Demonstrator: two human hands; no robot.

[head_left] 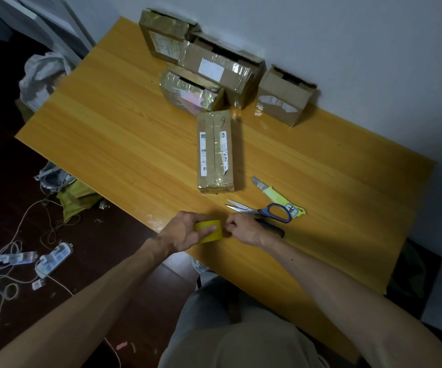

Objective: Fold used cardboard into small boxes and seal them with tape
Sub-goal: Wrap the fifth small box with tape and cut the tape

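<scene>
The tape is gripped by the left hand at the tabletop's near edge, its side pinched by the right hand. A sealed box lies beyond.

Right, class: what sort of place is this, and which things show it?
Probably a home room used for packing: a wooden table against a bare wall, taped cardboard boxes on it, and power strips lying on the dark floor.

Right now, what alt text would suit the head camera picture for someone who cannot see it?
A person's left hand grips a yellow tape roll while the right hand picks at its edge, over a wooden table. Scissors, a utility knife and five cardboard boxes lie beyond.
</scene>
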